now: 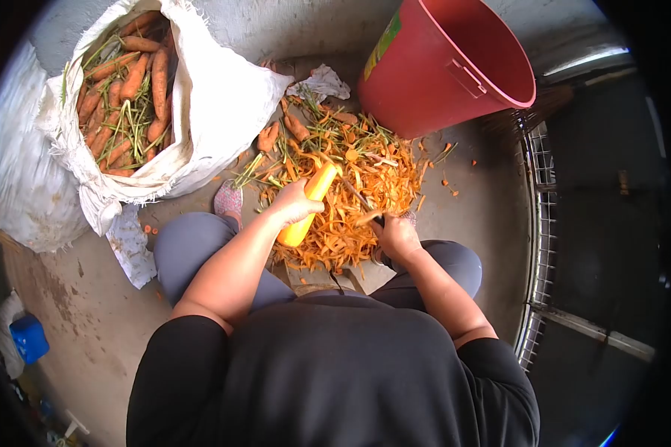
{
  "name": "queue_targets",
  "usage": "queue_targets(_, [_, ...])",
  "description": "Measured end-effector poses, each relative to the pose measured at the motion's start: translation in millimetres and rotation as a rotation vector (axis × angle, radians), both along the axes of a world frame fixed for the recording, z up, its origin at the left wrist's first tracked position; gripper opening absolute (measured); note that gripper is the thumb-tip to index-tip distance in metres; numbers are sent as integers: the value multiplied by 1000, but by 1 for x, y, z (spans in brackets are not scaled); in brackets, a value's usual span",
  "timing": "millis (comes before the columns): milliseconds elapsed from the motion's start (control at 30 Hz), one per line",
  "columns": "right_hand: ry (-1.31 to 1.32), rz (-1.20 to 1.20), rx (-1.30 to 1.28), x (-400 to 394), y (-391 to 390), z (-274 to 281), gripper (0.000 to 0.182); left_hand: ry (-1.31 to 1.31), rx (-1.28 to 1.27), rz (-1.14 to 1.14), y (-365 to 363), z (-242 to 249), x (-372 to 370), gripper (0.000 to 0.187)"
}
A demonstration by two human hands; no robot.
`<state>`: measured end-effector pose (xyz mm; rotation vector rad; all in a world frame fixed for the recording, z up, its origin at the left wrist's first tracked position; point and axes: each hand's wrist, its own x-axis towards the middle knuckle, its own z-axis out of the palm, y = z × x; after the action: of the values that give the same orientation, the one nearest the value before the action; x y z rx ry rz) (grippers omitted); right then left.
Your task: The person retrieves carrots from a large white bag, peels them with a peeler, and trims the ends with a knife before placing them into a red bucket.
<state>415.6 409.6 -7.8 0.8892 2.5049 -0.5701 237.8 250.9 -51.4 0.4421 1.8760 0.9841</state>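
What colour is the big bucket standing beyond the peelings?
Red bucket, with a green-and-yellow label on its side; it shows best in the head view.

Looks like utility or storage room used for rough produce prep; home or business, can't tell. Evidence: stained concrete floor (470,201), bare grey wall (268,30), woven sack (224,97) full of unwashed carrots (134,78), peelings (380,182) heaped straight on floor, large red plastic bin (425,74), metal grille (546,216) along one side.
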Motion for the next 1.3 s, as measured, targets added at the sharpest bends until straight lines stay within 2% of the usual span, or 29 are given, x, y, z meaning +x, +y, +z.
queue_targets(33, [-84,5,17,7,6,-16,44,39,1,-14,0,4,-1,54])
queue_targets(133, [-20,3,-16,1,7,-12,47,1,115,-22,0,6,-7,59])
queue_targets(167, [43,-9,6,-5,11,-7,40,-5,170,-20,1,2,-7,60])
queue_targets(233, [153,-418,-474,-27,11,32,32,-57,327,-13,4,4,-7,61])
queue_targets(300, [543,-419,-880,-22,26,19,26,-124,440,6,7,13,-7,62])
queue_targets(367, [703,-405,-998,-32,32,23,30,-200,509,39,14,35,-7,61])
queue_targets(400, [707,-405,-966,-38,34,28,32,-219,538,50,19,43,-8,54])
queue_targets(433, [707,-406,-935,-45,36,35,34,-390,496,128,22,53,-11,51])
queue_targets(467, [678,-348,-884,-53,41,41,29,-561,447,211,26,63,-15,50])
queue_targets(533, [730,-400,-896,-64,44,36,19,-925,370,370,32,69,-21,46])
queue_targets(567, [742,-418,-923,-68,45,36,16,-1011,427,380,34,67,-24,42])
queue_targets(700, [676,-380,-955,-73,31,15,13,-979,418,550,47,51,-27,34])
queue_targets(767, [510,-402,-921,-73,27,27,32,-977,367,598,51,22,-30,34])
queue_targets(833, [710,-180,-670,-69,21,21,51,-1066,393,632,54,16,-29,37])
queue_targets(867, [635,-227,-689,-68,23,19,64,-1085,409,635,54,14,-29,38])
queue_targets(1000, [690,-133,-523,-71,20,13,64,-1089,468,614,60,20,-27,40])
queue_targets(1100, [587,-66,-418,-71,20,18,62,-1019,483,633,64,22,-24,37])
queue_targets(1133, [670,-74,-425,-71,19,19,61,-1015,474,630,66,22,-25,37])
queue_targets(1300, [652,-89,-349,-71,20,23,60,-1073,466,609,68,13,-27,35])
